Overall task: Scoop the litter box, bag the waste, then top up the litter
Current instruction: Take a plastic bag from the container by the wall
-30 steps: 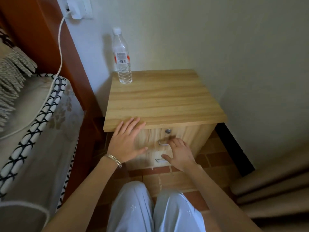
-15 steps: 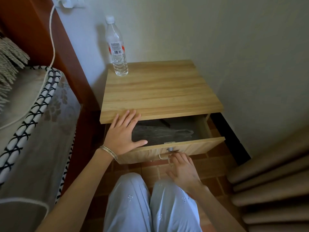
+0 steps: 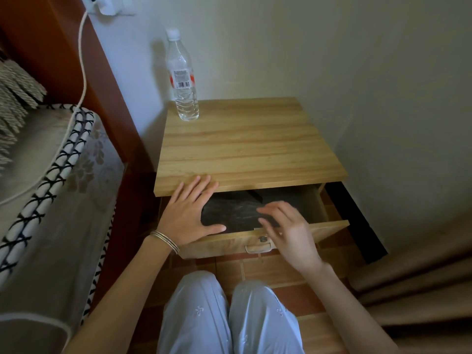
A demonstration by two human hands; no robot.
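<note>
Nearest the camera, two knees in pale blue trousers (image 3: 199, 315) rest above the red tiled floor (image 3: 268, 272), facing one small wooden table (image 3: 245, 149). Its single drawer (image 3: 222, 245) is pulled out, and one metal handle (image 3: 258, 249) shows on its front.

Two bare hands are at the drawer. On the wrist of the left hand (image 3: 187, 213) sit thin bangles (image 3: 164, 241). That hand lies flat and open, fingers straight and together, fingertips on the table's front edge and thumb stretched along the drawer front. The right hand (image 3: 288, 233) reaches over the drawer front with its fingers spread and loosely bent, gripping nothing. It is blurred, so whether its fingertips touch what lies below cannot be told.

Inside the drawer, under both hands, lies one crinkled wad of black plastic bags (image 3: 229, 213); their number cannot be told.

Farther back, one clear water bottle (image 3: 182, 83) stands upright on the table's rear left corner, by the wall. To the left is one bed (image 3: 38, 175), and one white cable (image 3: 81, 54) runs from it up to one charger (image 3: 112, 5) on the wall. At right hangs one beige curtain (image 3: 421, 290).
</note>
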